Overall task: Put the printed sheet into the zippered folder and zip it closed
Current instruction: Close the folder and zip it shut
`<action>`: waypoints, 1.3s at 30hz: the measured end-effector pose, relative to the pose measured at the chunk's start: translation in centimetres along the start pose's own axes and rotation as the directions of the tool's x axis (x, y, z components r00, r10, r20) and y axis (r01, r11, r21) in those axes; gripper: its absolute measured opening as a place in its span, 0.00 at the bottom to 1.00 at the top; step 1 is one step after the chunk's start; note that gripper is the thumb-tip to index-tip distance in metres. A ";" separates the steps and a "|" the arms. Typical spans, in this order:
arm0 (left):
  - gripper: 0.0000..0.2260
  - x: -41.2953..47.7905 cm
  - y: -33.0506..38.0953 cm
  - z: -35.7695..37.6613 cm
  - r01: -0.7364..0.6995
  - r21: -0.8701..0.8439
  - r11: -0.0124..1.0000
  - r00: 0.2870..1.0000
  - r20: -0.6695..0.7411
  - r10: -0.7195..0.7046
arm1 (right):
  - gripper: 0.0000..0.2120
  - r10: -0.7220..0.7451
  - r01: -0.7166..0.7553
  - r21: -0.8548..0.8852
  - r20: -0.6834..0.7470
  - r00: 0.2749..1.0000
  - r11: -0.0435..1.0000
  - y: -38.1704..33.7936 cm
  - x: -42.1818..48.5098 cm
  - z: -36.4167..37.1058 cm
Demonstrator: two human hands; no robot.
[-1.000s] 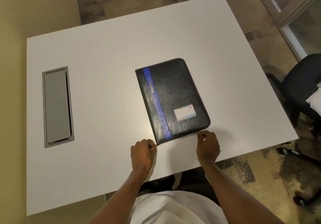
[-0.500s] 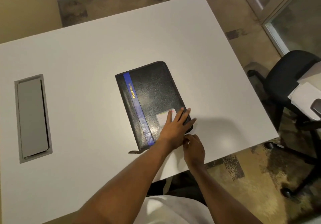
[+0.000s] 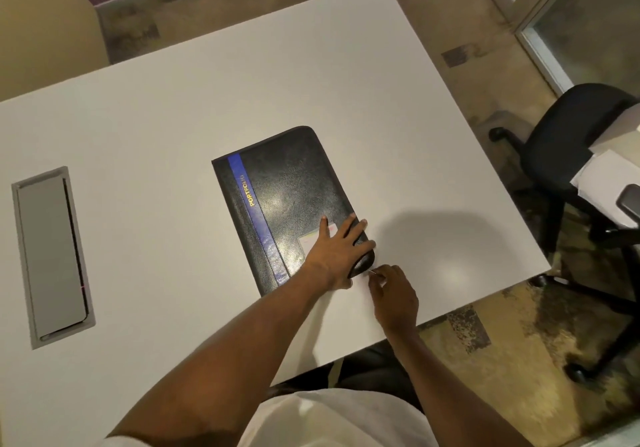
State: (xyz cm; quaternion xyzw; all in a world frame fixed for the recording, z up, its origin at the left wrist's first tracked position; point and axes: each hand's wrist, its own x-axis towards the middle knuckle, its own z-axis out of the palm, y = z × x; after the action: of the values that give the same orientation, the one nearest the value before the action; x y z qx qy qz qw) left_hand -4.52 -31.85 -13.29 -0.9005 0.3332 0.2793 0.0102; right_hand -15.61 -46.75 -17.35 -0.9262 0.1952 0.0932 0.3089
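A black zippered folder (image 3: 287, 190) with a blue stripe and yellow "PORTFOLIO" lettering lies closed on the white table (image 3: 173, 100). My left hand (image 3: 337, 250) rests flat, fingers spread, on the folder's near right corner, partly covering a small label card (image 3: 306, 241). Just off that rounded corner, my right hand (image 3: 391, 294) pinches the small zipper pull (image 3: 373, 272). The printed sheet is not visible.
A grey cable-hatch lid (image 3: 52, 256) is set into the table at the left. A black office chair (image 3: 571, 148) stands to the right, beside another surface with white papers (image 3: 606, 179). The table's near edge runs just behind my right wrist.
A second ago both hands were at the folder's near edge. My left hand has moved onto the cover's near right corner, and my right hand holds the zipper pull at that corner. The view shifted.
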 end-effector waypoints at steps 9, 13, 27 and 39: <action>0.45 -0.4 0.2 -0.5 -0.045 0.063 0.997 0.999 -0.022 0.047 | 0.08 -0.100 0.100 0.013 0.033 0.994 0.995 -0.2 6.0 -2.5; 0.47 -0.2 0.5 -0.7 -0.029 0.087 0.996 0.999 -0.012 0.030 | 0.04 -0.220 0.219 0.023 0.081 0.972 0.976 -0.8 8.7 -3.5; 0.29 -0.3 1.3 -1.3 -0.023 0.088 0.996 0.998 -0.057 0.028 | 0.04 -0.464 0.482 -0.042 0.212 0.860 0.875 -9.0 19.6 -3.8; 0.19 0.3 0.3 0.9 -0.133 0.154 0.979 0.978 -0.141 0.155 | 0.06 -0.501 0.553 -0.127 0.294 0.814 0.824 -17.2 28.7 -3.0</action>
State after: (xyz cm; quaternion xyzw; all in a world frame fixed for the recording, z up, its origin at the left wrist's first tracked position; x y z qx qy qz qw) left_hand -5.03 -32.07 -14.16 -0.8896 0.4167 0.1848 0.0293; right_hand 17.79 -44.69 -14.14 -0.9516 -0.1211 0.1380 0.2466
